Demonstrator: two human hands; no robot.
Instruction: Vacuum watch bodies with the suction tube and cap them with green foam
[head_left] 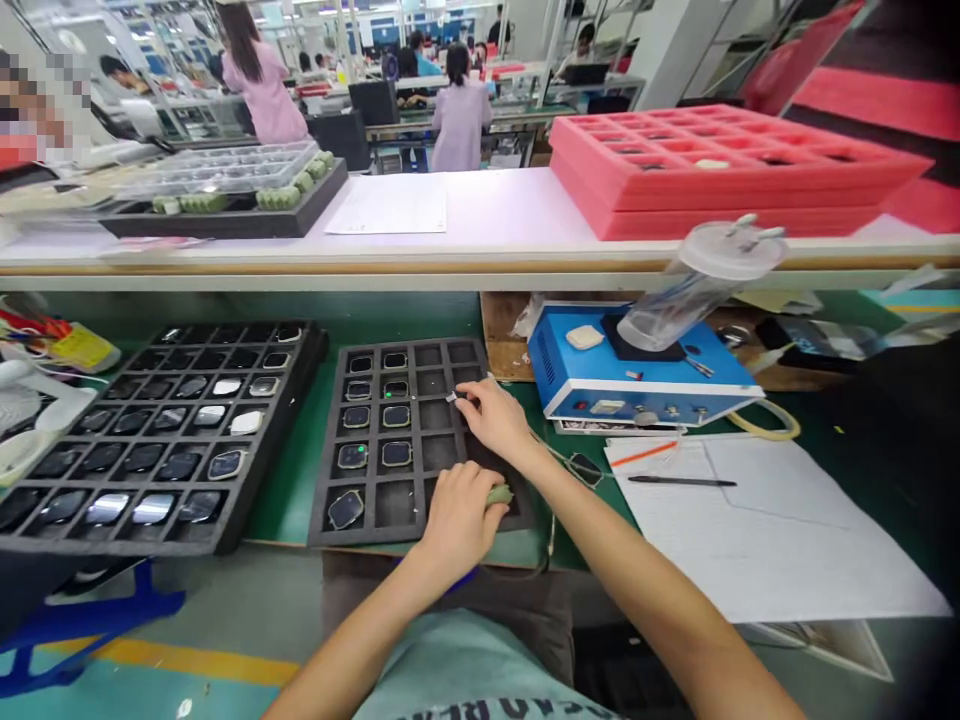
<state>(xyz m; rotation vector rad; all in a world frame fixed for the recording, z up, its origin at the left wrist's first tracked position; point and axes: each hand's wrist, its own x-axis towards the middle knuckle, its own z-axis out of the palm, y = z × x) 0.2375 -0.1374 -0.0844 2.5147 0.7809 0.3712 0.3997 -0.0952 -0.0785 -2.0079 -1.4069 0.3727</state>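
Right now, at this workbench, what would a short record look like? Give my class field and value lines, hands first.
Left hand: holding a green piece over the middle tray
Right hand: fingertips at a small pale piece over the same tray
Middle tray contents: square watch-like devices in its two left columns
Left side: another dark tray
Right side: blue box, papers, black pen
Shelf: red foam trays

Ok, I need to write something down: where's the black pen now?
In the head view, the black pen lies at right on the white paper, just below the orange strip.
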